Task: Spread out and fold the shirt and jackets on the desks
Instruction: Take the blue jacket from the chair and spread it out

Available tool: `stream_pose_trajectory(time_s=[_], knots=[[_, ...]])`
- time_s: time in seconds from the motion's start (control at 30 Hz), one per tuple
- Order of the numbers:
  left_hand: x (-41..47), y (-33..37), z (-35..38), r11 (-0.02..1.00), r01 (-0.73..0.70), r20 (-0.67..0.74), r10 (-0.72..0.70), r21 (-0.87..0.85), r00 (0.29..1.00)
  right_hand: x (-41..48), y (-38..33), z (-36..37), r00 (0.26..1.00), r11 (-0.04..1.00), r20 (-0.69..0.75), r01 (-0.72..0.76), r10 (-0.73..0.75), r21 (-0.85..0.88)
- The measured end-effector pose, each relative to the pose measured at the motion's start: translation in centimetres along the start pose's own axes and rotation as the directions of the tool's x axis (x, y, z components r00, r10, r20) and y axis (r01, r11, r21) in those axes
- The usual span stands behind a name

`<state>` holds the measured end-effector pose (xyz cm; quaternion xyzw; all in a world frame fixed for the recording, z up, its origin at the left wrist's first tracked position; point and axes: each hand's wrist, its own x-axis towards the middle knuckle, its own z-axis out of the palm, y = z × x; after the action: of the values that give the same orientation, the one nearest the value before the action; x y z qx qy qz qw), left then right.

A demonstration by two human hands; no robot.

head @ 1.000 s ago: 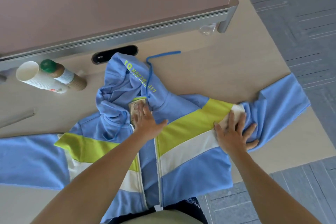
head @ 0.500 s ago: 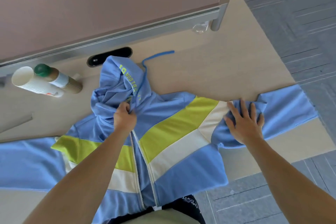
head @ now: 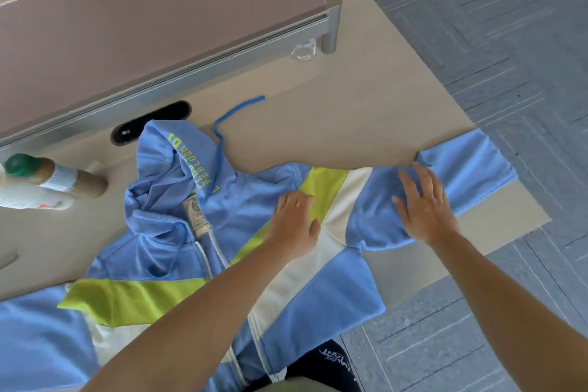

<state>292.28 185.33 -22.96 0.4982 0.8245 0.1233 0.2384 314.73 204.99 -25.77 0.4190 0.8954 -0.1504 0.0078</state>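
A light blue zip hoodie jacket (head: 321,293) with lime and white diagonal stripes lies face up on the wooden desk (head: 350,111), its hood toward the partition. My left hand (head: 294,223) presses flat on the right chest panel over the lime stripe. My right hand (head: 423,207) lies flat with spread fingers on the right sleeve, whose cuff end (head: 471,162) hangs past the desk's right edge. The left sleeve (head: 35,340) stretches out to the lower left. A blue drawstring (head: 232,118) trails from the hood across the desk.
A bottle with a green cap (head: 54,177) and a white tube (head: 28,197) lie at the left. A pink partition with a metal rail (head: 191,70) borders the back. A black cable slot (head: 149,124) sits behind the hood. Grey carpet (head: 509,41) lies to the right.
My left hand let go of the hood collar and moved right onto the chest panel. My right hand slid further out along the right sleeve, flattening it.
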Motion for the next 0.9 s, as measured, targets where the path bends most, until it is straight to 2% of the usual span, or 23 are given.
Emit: stream_pose_trajectory(time_s=[0.07,0.17,0.23,0.33,0.43,0.57,0.7,0.8,0.9], knots=[[1.9,2.0,1.1,0.998,-0.014,0.148,0.004,0.065,0.989,-0.4,3.4,-0.5,0.999,0.997,0.034,-0.034,0.036,-0.072],[4.1,3.6,2.1,0.977,0.07,0.302,-0.131,0.203,0.944,-0.8,6.4,-0.4,0.974,0.973,0.119,-0.177,0.195,-0.15],[4.8,3.9,2.2,0.958,0.103,0.305,-0.185,0.266,0.934,-1.6,6.7,0.3,0.94,0.942,0.125,-0.296,0.317,-0.16],[5.8,3.9,2.0,0.951,0.136,0.294,-0.22,0.279,0.93,-3.6,5.7,0.7,0.867,0.867,0.048,-0.494,0.497,-0.066],[6.5,4.0,1.7,0.946,0.14,0.293,-0.228,0.291,0.928,-6.3,4.1,1.4,0.802,0.802,0.005,-0.598,0.598,-0.011],[6.7,3.6,1.6,0.946,0.115,0.295,-0.208,0.302,0.933,-7.5,2.2,1.4,0.751,0.751,0.036,-0.66,0.659,0.02],[6.5,2.7,1.4,0.944,0.087,0.297,-0.186,0.317,0.936,-4.6,5.1,-0.5,0.686,0.689,0.107,-0.725,0.72,0.01],[6.3,2.0,1.9,0.958,0.085,0.254,-0.157,0.273,0.954,-2.1,8.1,-1.8,0.716,0.731,0.17,-0.68,0.678,-0.052],[6.3,1.9,2.4,0.961,0.082,0.208,-0.139,0.263,0.968,-1.0,9.2,-1.8,0.774,0.791,0.165,-0.601,0.612,-0.114]])
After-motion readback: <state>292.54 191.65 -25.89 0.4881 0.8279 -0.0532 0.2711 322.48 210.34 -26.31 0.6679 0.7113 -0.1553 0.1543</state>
